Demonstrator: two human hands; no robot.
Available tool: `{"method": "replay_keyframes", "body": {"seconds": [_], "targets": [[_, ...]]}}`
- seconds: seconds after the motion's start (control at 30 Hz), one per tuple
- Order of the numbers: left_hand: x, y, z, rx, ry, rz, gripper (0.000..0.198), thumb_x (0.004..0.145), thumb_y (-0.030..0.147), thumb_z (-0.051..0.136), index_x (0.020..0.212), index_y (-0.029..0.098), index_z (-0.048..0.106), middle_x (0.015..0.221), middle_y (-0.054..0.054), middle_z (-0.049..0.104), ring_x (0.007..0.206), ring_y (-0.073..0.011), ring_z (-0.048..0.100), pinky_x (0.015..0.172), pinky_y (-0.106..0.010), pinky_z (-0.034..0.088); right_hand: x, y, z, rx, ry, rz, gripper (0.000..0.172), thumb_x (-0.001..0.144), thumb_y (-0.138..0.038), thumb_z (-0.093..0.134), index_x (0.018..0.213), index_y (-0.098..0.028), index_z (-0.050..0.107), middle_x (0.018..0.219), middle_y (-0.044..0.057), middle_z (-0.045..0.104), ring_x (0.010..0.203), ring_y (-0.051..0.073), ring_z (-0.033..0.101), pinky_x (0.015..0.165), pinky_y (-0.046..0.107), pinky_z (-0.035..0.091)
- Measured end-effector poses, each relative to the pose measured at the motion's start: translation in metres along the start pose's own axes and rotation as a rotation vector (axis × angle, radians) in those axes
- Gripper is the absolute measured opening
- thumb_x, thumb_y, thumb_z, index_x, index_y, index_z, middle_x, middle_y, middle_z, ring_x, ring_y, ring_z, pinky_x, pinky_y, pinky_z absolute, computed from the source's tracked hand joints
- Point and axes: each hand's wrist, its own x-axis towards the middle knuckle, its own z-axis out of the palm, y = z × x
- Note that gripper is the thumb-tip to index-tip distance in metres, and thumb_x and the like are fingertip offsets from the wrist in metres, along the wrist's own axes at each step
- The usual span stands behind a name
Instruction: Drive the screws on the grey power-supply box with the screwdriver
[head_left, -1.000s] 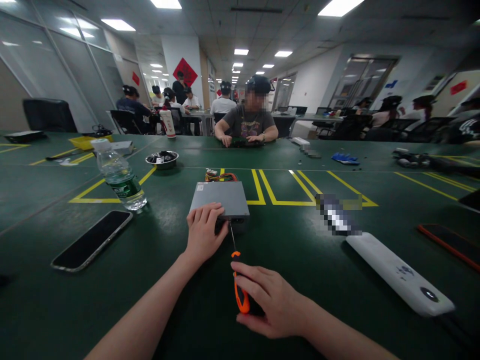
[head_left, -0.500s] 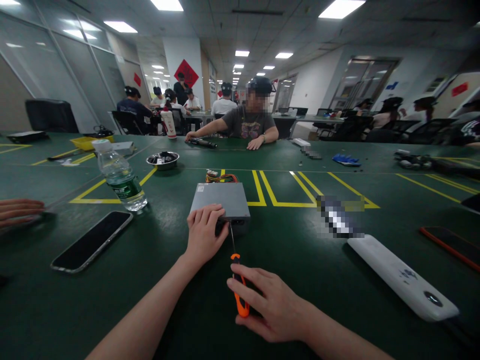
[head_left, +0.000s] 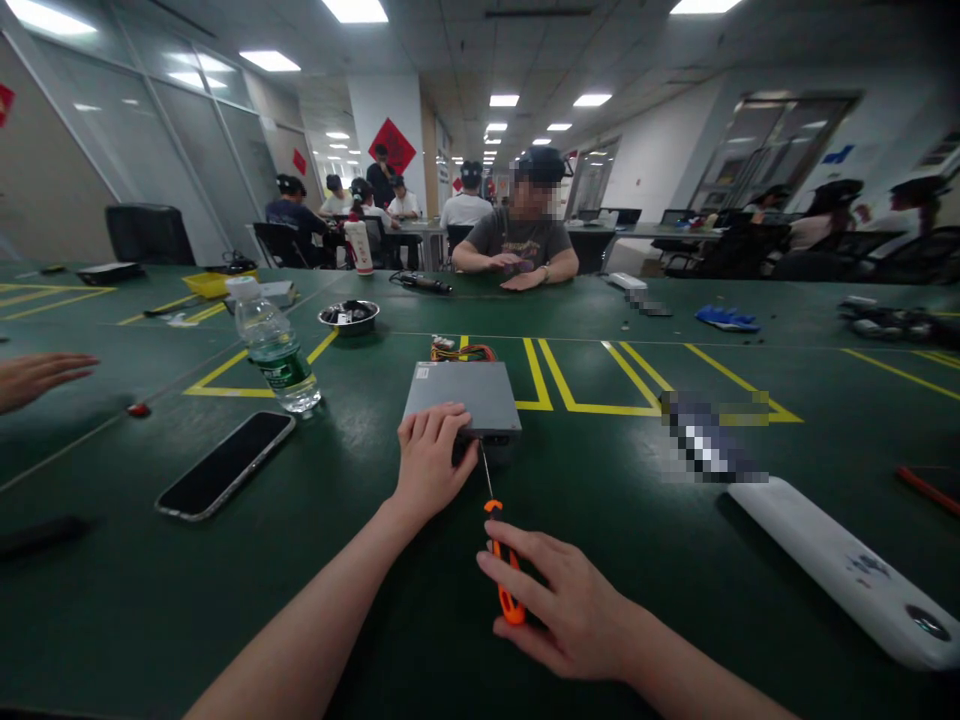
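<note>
A grey metal computer power supply [head_left: 466,385] lies on the green table in front of me, its bundle of coloured cables [head_left: 465,351] at the far side. My left hand [head_left: 435,455] rests over its near left corner, fingers on the top and thumb at the near face. In my right hand [head_left: 562,595] is an orange and black screwdriver [head_left: 507,570], held by the handle between fingers and thumb. Its thin shaft points away from me, and the tip meets the near face of the power supply beside my left thumb. What the tip touches is too small to tell.
Left of me are a water bottle [head_left: 281,360], a phone [head_left: 225,465] and another person's hand [head_left: 45,380]. A metal bowl [head_left: 349,317] of small parts stands farther back. At right lies a white elongated device [head_left: 840,570]. Across the table sits a person [head_left: 517,235].
The view has swung slightly left, so everything sits farther right. The person opposite has drawn one hand back from the dark tool. My hands keep their hold on the power supply and screwdriver.
</note>
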Motion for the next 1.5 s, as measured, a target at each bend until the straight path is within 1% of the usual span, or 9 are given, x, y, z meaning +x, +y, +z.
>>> {"method": "replay_keyframes", "body": {"seconds": [0.2, 0.43, 0.67, 0.8, 0.93, 1.17, 1.3, 1.4, 1.5], "targets": [[0.0, -0.001, 0.0, -0.001, 0.001, 0.002, 0.023, 0.08, 0.027, 0.056, 0.103, 0.024, 0.052, 0.116, -0.005, 0.059, 0.111, -0.0233, 0.05, 0.092, -0.041, 0.029, -0.004, 0.004, 0.007, 0.016, 0.129, 0.006, 0.04, 0.091, -0.041, 0.046, 0.118, -0.011, 0.042, 0.115, 0.022, 0.057, 0.1, 0.022, 0.061, 0.081, 0.034, 0.052], [0.0, 0.0, 0.0, 0.003, 0.0, -0.001, 0.023, 0.08, 0.027, 0.056, 0.103, 0.024, 0.052, 0.116, -0.005, 0.06, 0.111, -0.0232, 0.05, 0.093, -0.041, 0.029, 0.0, 0.0, 0.005, 0.01, -0.062, 0.035, 0.041, 0.093, -0.039, 0.04, 0.121, -0.009, 0.045, 0.12, 0.021, 0.055, 0.108, 0.025, 0.057, 0.084, 0.035, 0.051], [0.0, 0.0, 0.0, -0.006, 0.0, -0.001, 0.023, 0.08, 0.028, 0.056, 0.103, 0.024, 0.052, 0.116, -0.005, 0.06, 0.111, -0.0226, 0.05, 0.092, -0.041, 0.029, 0.001, 0.002, 0.01, 0.016, 0.058, -0.014, 0.046, 0.092, -0.046, 0.043, 0.119, -0.009, 0.043, 0.12, 0.024, 0.054, 0.108, 0.024, 0.057, 0.084, 0.035, 0.051], [0.0, 0.0, -0.001, -0.006, 0.01, -0.002, 0.022, 0.08, 0.027, 0.056, 0.102, 0.024, 0.052, 0.115, -0.004, 0.06, 0.11, -0.0222, 0.05, 0.092, -0.041, 0.029, 0.0, 0.002, 0.011, 0.07, 0.004, 0.048, 0.049, 0.09, -0.049, 0.045, 0.118, -0.01, 0.042, 0.122, 0.022, 0.054, 0.111, 0.024, 0.055, 0.086, 0.036, 0.05], [0.0, 0.001, -0.001, -0.004, 0.013, -0.005, 0.022, 0.08, 0.027, 0.056, 0.102, 0.024, 0.053, 0.115, -0.004, 0.06, 0.109, -0.0222, 0.05, 0.092, -0.041, 0.029, 0.002, 0.0, 0.007, 0.031, -0.085, 0.022, 0.041, 0.091, -0.035, 0.047, 0.124, -0.013, 0.043, 0.126, 0.022, 0.05, 0.113, 0.026, 0.053, 0.084, 0.037, 0.051], [0.0, 0.0, -0.001, -0.006, -0.005, -0.009, 0.023, 0.08, 0.027, 0.056, 0.103, 0.024, 0.052, 0.116, -0.005, 0.059, 0.111, -0.0227, 0.05, 0.093, -0.041, 0.029, 0.0, 0.003, 0.008, 0.045, 0.11, 0.013, 0.032, 0.089, -0.034, 0.05, 0.112, -0.013, 0.046, 0.117, 0.021, 0.055, 0.105, 0.023, 0.058, 0.082, 0.033, 0.051], [0.0, 0.001, -0.001, -0.007, 0.002, -0.006, 0.022, 0.081, 0.027, 0.055, 0.103, 0.024, 0.052, 0.116, -0.005, 0.06, 0.111, -0.0225, 0.05, 0.093, -0.041, 0.029, 0.0, 0.001, 0.007, 0.072, 0.004, 0.074, 0.043, 0.086, -0.044, 0.053, 0.115, -0.012, 0.045, 0.12, 0.02, 0.054, 0.109, 0.025, 0.056, 0.084, 0.035, 0.051], [0.0, 0.001, -0.001, -0.004, 0.002, -0.003, 0.022, 0.08, 0.026, 0.055, 0.102, 0.024, 0.052, 0.116, -0.005, 0.06, 0.11, -0.0225, 0.05, 0.093, -0.041, 0.03, 0.003, -0.002, 0.006, 0.028, -0.088, 0.042, 0.043, 0.088, -0.039, 0.05, 0.121, -0.011, 0.045, 0.122, 0.021, 0.053, 0.108, 0.026, 0.057, 0.083, 0.036, 0.051], [0.001, 0.002, -0.001, 0.0, 0.005, -0.006, 0.023, 0.08, 0.026, 0.056, 0.102, 0.024, 0.053, 0.115, -0.005, 0.06, 0.11, -0.0228, 0.05, 0.092, -0.041, 0.03, 0.004, -0.002, 0.007, -0.016, -0.051, -0.013, 0.039, 0.092, -0.039, 0.045, 0.119, -0.011, 0.048, 0.12, 0.021, 0.055, 0.101, 0.024, 0.06, 0.083, 0.036, 0.051]]}}
